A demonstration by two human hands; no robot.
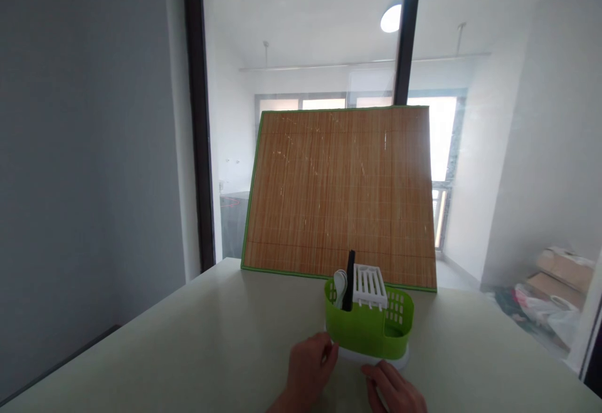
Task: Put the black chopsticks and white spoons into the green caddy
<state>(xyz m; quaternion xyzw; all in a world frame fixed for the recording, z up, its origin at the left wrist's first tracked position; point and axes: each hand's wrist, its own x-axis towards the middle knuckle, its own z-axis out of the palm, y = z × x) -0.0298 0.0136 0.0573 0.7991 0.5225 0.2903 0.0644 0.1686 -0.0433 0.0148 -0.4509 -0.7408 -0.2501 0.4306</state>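
A bright green plastic kitchen caddy (355, 333) with latticed ends stands on a white base tray (361, 357). White spoons (339, 287) and a long black stick-like item (348, 281) rise from its left side. A slotted white rack (370, 284) sits across its upper middle. My left hand (310, 363) is curled by the tray's left front, with a gap between thumb and fingers and nothing visible in it. Just in front of the tray, my right hand (394, 388) has its fingers apart and slightly bent; whether they touch the rim I cannot tell.
Behind the caddy a bamboo mat (338, 193) with green edging stands upright on the pale table (197, 338). Dark-framed glass (301, 37) lies beyond it. A grey wall (94, 150) is at left. Cardboard boxes and plastic bags (550, 294) lie low at right.
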